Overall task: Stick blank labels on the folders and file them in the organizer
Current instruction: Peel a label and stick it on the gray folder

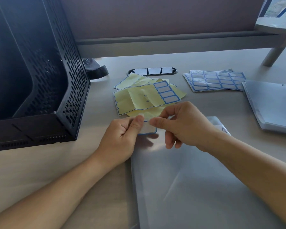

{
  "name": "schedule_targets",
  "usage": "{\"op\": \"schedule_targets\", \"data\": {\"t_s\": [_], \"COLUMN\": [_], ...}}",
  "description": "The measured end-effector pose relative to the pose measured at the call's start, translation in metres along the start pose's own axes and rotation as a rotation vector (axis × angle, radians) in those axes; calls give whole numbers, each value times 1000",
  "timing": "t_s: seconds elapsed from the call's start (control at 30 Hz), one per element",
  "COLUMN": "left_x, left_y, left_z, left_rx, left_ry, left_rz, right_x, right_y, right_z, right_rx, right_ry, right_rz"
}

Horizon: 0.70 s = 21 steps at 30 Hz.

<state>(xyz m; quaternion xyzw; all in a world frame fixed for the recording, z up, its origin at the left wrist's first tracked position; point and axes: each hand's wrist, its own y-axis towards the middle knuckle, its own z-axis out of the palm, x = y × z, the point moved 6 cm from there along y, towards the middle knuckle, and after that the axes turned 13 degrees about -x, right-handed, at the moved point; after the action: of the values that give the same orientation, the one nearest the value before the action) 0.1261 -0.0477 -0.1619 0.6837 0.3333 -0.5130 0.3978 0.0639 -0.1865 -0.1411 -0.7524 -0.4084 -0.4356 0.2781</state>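
A white, blue-bordered blank label [148, 128] is held just above the top left corner of a clear plastic folder [196, 187] that lies flat on the desk in front of me. My left hand [122, 138] pinches the label's left edge between thumb and forefinger. My right hand [180, 124] pinches its upper right edge, the other fingers curled below. Behind the hands lies a used yellow backing sheet [144, 96] with a few labels left at its right end. The black perforated organizer [40, 71] stands at the left.
Full label sheets [216, 80] lie at the back right beside a stack of clear folders [271, 104]. A cable grommet [153, 71] sits in the desk behind the yellow sheets. A dark strap [97, 71] lies by the organizer. A raised shelf leg [276, 53] stands far right.
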Motion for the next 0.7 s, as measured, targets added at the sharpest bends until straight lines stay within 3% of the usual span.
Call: {"op": "schedule_targets", "data": {"t_s": [0.13, 0.27, 0.57, 0.7], "left_x": [2, 5, 7, 2], "left_y": [2, 2, 3, 1], "left_z": [-1, 1, 2, 3], "left_rx": [22, 97, 123, 207], "left_ry": [33, -97, -91, -201], "left_rz": [27, -43, -38, -58], "right_x": [1, 1, 2, 1], "right_y": [-2, -3, -1, -1], "right_z": [3, 5, 1, 1], "right_rx": [80, 42, 74, 67], "right_ry": [-31, -74, -22, 10], "right_rz": [-5, -39, 7, 15]}}
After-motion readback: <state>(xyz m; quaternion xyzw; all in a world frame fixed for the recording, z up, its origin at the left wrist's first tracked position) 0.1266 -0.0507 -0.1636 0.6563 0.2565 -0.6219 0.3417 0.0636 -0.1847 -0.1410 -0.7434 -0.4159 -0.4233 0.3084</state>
